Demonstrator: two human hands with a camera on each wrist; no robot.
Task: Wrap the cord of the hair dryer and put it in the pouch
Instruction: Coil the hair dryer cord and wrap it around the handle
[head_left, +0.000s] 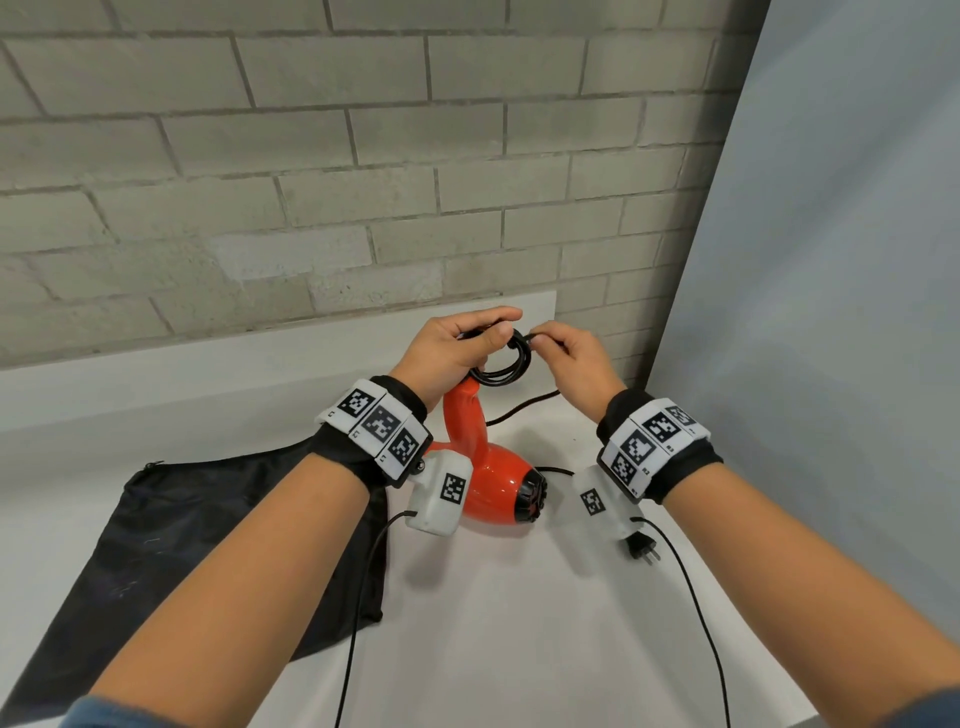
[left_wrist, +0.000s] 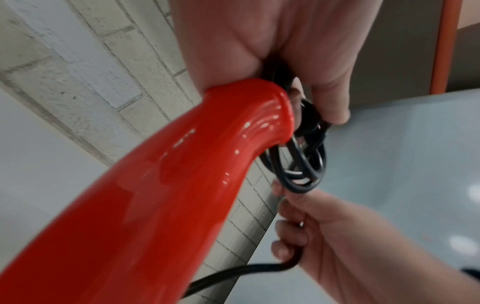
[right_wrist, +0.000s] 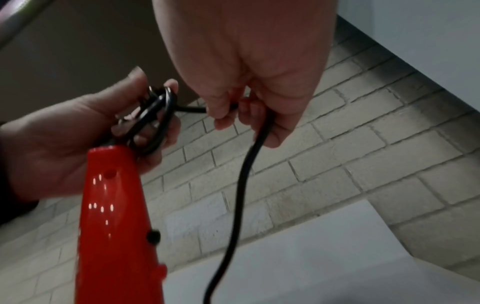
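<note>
A red hair dryer (head_left: 488, 478) stands on the white table (head_left: 493, 623) with its handle (left_wrist: 161, 185) (right_wrist: 114, 216) pointing up. Black cord (head_left: 501, 366) is coiled in several loops at the handle's end. My left hand (head_left: 457, 348) grips those loops (left_wrist: 298, 162) (right_wrist: 153, 121) against the handle top. My right hand (head_left: 561, 358) pinches the loose cord (right_wrist: 244, 174) just right of the coil. The rest of the cord trails down to the table, and its plug (head_left: 643, 551) lies near my right wrist. A black pouch (head_left: 171, 551) lies flat at the left.
A grey brick wall (head_left: 311, 182) runs behind the table, with a raised white ledge (head_left: 156, 374) along it. A pale panel (head_left: 831, 312) closes off the right side. Thin black cables (head_left: 691, 597) hang from both wrist cameras.
</note>
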